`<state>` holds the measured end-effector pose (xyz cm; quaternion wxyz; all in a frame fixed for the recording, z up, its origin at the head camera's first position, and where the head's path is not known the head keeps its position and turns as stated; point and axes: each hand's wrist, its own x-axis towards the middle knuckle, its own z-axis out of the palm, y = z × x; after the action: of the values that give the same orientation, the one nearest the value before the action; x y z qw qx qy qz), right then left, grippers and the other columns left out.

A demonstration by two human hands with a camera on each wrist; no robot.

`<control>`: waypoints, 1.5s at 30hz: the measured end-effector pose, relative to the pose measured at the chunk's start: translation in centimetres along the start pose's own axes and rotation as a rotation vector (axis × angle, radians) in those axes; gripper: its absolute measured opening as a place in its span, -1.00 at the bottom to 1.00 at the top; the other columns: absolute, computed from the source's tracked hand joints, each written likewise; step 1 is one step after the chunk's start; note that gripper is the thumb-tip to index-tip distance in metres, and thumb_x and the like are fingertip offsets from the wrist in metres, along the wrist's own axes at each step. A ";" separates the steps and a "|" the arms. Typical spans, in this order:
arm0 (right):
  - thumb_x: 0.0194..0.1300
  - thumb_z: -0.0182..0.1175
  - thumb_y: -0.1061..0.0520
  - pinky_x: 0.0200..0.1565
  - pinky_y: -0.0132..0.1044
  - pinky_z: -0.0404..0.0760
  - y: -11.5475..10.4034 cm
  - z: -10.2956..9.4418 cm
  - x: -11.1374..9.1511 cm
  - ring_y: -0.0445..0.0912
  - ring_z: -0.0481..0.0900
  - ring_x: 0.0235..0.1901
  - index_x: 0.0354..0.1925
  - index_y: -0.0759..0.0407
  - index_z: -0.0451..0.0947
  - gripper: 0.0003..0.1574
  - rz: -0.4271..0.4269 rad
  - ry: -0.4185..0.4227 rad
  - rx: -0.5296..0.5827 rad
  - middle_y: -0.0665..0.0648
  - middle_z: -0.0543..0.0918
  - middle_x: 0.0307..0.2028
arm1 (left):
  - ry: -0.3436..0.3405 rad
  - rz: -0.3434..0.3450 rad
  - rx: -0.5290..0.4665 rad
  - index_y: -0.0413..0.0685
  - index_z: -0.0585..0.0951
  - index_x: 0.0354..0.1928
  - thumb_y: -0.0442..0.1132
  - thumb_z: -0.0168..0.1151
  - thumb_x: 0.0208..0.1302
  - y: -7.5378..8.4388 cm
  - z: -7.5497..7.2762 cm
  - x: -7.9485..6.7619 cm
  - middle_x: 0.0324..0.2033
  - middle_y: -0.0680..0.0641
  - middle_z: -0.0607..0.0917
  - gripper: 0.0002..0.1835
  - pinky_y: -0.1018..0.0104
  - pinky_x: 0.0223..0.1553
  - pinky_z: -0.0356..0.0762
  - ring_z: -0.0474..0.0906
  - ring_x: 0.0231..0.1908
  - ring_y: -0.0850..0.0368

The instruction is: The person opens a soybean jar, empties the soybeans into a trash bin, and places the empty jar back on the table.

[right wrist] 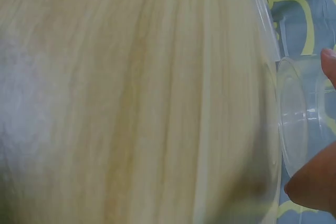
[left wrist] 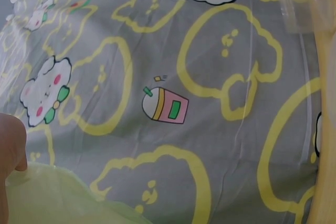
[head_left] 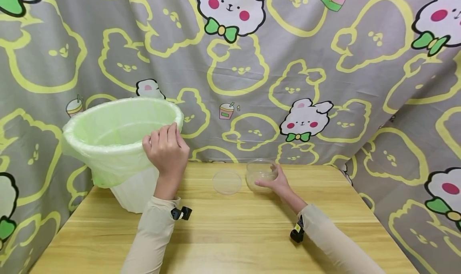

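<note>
A white trash bin (head_left: 131, 192) with a pale green bag (head_left: 111, 166) folded over its rim stands at the left of the table. My left hand (head_left: 167, 150) grips the bin's rim at its right side, fingers curled over the bagged edge. In the left wrist view, the bag (left wrist: 68, 198) shows beside that hand. My right hand (head_left: 276, 182) holds a clear round plastic container (head_left: 253, 176), thumb on the near side and fingers at the far right side. Left of it, a clear round lid (head_left: 227, 182) lies flat on the table.
The wooden table (head_left: 230, 234) runs back to a grey curtain (head_left: 252, 105) printed with yellow outlines and white cartoon animals. The curtain also borders the table on the left and right. A black wrist camera (head_left: 181, 213) sits on the left sleeve, another camera (head_left: 297, 230) on the right.
</note>
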<state>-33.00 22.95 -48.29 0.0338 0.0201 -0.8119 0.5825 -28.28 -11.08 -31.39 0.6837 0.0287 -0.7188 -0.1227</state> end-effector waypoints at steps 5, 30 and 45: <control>-0.37 0.61 -0.03 0.37 0.06 0.01 0.2 0.3 -0.2 0.16 0.02 0.40 0.44 0.05 -0.09 0.52 0.007 -0.021 -0.001 0.26 0.07 0.41 | -0.001 0.002 -0.001 -0.15 0.70 -0.27 -0.26 0.07 0.28 0.0 0.1 0.0 -0.36 -0.11 0.69 -0.78 0.02 -0.12 0.28 0.50 -0.34 -0.13; -0.41 0.63 -0.03 0.38 0.00 0.00 1.4 0.4 -0.8 0.13 -0.03 0.42 0.45 0.15 -0.21 0.63 -0.008 -0.057 -0.032 0.31 -0.01 0.43 | -0.004 -0.002 0.000 -0.14 0.70 -0.26 -0.25 0.06 0.29 0.2 0.0 -0.1 -0.35 -0.10 0.70 -0.77 0.02 -0.10 0.28 0.50 -0.34 -0.13; -0.18 0.50 -0.18 0.36 0.12 -0.02 -0.8 -1.5 -0.6 0.17 -0.08 0.43 0.47 0.09 -0.34 0.56 -0.109 -0.052 -0.182 0.29 -0.06 0.44 | -0.062 -0.055 -0.051 -0.10 0.68 -0.12 -0.27 0.11 0.23 0.5 -0.7 0.0 -0.22 -0.10 0.70 -0.76 -0.02 0.01 0.25 0.51 -0.21 -0.13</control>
<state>-32.27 24.08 -47.16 0.0461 0.0760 -0.8598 0.5029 -27.56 -10.70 -31.22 0.6579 0.0271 -0.7353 -0.1602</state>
